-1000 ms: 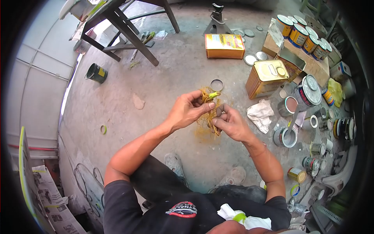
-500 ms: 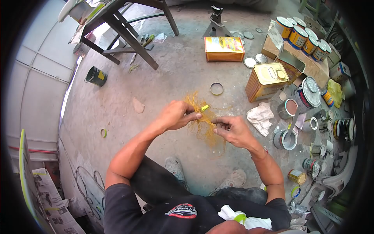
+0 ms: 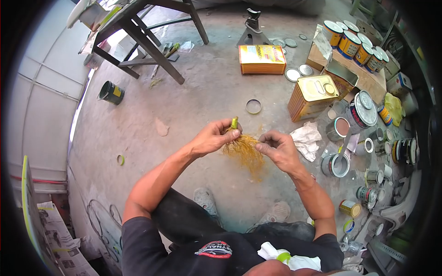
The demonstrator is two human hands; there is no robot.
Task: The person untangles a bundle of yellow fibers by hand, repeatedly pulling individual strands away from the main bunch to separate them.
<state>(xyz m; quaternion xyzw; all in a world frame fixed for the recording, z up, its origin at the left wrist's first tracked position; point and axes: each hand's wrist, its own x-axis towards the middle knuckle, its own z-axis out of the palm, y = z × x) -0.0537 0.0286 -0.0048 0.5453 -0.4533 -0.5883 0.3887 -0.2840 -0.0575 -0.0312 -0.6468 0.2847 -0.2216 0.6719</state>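
Observation:
A bundle of yellow-brown fibres [image 3: 247, 155] with a bright green bound end [image 3: 235, 123] is held in front of me above the floor. My left hand [image 3: 212, 137] is closed around it just below the green end, thumb on the near side. From there the loose fibres fan out down and to the right. On that side my right hand [image 3: 279, 149] pinches some strands between thumb and forefinger. The ends of the other fibres hang free.
A crumpled white cloth [image 3: 305, 140] lies right of my right hand. Paint cans crowd the right, near a tall rectangular tin [image 3: 311, 99]. Ahead are a metal ring [image 3: 253, 106] and a thinner tin [image 3: 262, 60] on its side. A dark wooden stand [image 3: 152, 46] is upper left.
The bundle has turned: its green end now points up and its fibres hang together toward the lower right. My right hand has moved slightly up and right.

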